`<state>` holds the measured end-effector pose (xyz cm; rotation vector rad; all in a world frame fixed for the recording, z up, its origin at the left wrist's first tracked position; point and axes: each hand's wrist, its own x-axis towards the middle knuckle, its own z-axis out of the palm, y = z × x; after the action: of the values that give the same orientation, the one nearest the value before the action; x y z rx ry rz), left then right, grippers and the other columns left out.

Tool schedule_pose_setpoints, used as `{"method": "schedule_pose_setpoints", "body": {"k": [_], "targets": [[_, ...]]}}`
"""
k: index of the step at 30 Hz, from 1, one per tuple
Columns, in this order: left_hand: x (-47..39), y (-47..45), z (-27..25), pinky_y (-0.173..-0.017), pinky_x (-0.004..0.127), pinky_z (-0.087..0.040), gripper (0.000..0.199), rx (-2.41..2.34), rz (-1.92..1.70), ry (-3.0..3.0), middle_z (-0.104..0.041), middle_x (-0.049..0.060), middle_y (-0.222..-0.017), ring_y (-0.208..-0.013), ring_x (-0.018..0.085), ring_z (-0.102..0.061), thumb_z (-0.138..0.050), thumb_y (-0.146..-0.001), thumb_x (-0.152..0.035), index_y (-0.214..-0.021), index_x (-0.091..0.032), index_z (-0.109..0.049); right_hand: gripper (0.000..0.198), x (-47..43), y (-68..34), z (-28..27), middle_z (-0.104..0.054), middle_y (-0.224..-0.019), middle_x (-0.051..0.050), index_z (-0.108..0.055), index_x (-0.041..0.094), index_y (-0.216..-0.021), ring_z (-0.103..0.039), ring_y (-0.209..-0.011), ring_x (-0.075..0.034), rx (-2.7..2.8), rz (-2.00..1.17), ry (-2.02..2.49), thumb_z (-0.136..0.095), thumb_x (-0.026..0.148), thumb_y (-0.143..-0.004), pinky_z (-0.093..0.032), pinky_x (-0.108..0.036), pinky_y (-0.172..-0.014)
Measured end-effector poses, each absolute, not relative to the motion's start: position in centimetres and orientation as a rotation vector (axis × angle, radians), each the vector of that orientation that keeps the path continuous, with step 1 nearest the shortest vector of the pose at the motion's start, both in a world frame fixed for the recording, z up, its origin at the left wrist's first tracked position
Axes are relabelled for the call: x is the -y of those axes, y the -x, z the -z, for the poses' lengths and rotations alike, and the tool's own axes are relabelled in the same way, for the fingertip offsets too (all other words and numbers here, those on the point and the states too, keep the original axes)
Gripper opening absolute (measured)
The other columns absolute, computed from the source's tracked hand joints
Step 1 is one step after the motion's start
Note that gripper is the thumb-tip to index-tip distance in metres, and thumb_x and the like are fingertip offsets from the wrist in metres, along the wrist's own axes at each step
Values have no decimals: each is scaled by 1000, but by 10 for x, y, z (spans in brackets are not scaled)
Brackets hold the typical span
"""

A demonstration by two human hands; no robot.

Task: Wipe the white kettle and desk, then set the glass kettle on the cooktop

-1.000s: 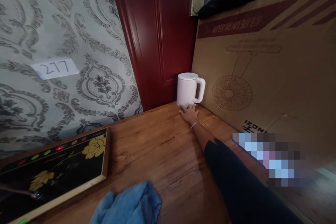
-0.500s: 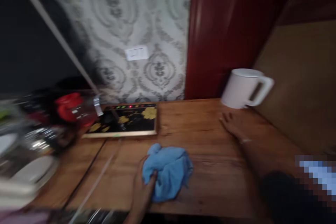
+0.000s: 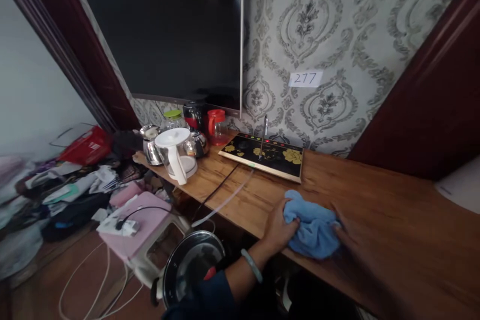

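A crumpled blue cloth (image 3: 314,225) is held over the front part of the wooden counter (image 3: 405,220). My left hand (image 3: 279,230) grips its left side, thumb pressed on the fabric, a pale bangle around the wrist. At the cloth's right side my right hand (image 3: 347,232), blurred by motion, has its thumb on the fabric; its other fingers are partly hidden. Behind the cloth lies a black panel with gold flowers (image 3: 262,155) and a metal spout (image 3: 265,130).
Left on the counter stand a white-lidded glass jug (image 3: 176,152), a steel pot (image 3: 150,147) and a red-lidded jug (image 3: 217,127). A cord and a clear tube hang over the front edge. Below are a pink stool (image 3: 150,210) and a lidded pan (image 3: 193,265).
The view has swung left. My right hand has left the countertop near the white kettle and come to the cloth. My left hand still grips the cloth.
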<state>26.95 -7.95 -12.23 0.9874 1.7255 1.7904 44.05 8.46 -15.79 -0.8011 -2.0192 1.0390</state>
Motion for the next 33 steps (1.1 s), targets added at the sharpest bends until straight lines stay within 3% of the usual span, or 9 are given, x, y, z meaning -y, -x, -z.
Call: {"method": "schedule_pose_setpoints", "body": {"k": [3,5,12,18,24,29,33], "targets": [[84,-266,117,-109,44,-46,48,-1475,-1933,-847,-71,7,-117,-116,28,-63,-77,-70,-26,-117,-24,-68,83,-36,-409,148,-69,-135,-15,-66,32,-134,-63,-129,-44,2062,-1245,725,-78,63,-59,-49,-66,-110],[92,-265,110,-105,43,-49,46,-1278,-1961,-748,-71,7,-111,-110,26,-64,-78,-72,-34,-115,-22,-67,88,-11,-392,141,-65,-141,-15,-61,26,-140,-60,-135,-41,2054,-1248,672,-78,58,-59,-46,-62,-114],[124,-254,93,-111,44,-45,67,-1112,-1921,-682,-70,9,-123,-119,28,-63,-83,-71,-43,-131,-22,-63,67,17,-355,125,-74,-128,-12,-69,22,-130,-70,-118,-33,1862,-1337,696,-69,44,-67,-52,-52,-108],[155,-205,74,-114,48,-42,76,-1543,-2055,-889,-57,14,-147,-133,31,-56,-74,-80,-53,-146,-24,-51,69,10,-323,102,-74,-130,-12,-68,20,-132,-70,-117,-32,1780,-1403,651,-68,40,-66,-54,-49,-106],[213,-111,44,-114,46,-41,65,-2263,-2413,-923,-51,16,-150,-137,30,-51,-70,-83,-45,-140,-22,-52,70,7,-265,80,-74,-132,-11,-67,18,-133,-69,-117,-30,1747,-1362,622,-65,36,-66,-53,-47,-107],[255,-46,40,-109,43,-45,65,-2500,-2615,-457,-54,15,-142,-125,27,-57,-75,-75,-37,-134,-21,-53,62,7,-251,95,-78,-121,-9,-74,20,-121,-71,-110,-30,1799,-1388,615,-61,32,-62,-54,-46,-104],[265,-22,37,-93,37,-52,50,-2296,-2582,-444,-69,10,-110,-100,22,-65,-75,-71,-41,-113,-17,-61,58,6,-270,115,-79,-118,-10,-75,20,-118,-72,-108,-30,1788,-1432,631,-62,33,-64,-57,-46,-100]]}}
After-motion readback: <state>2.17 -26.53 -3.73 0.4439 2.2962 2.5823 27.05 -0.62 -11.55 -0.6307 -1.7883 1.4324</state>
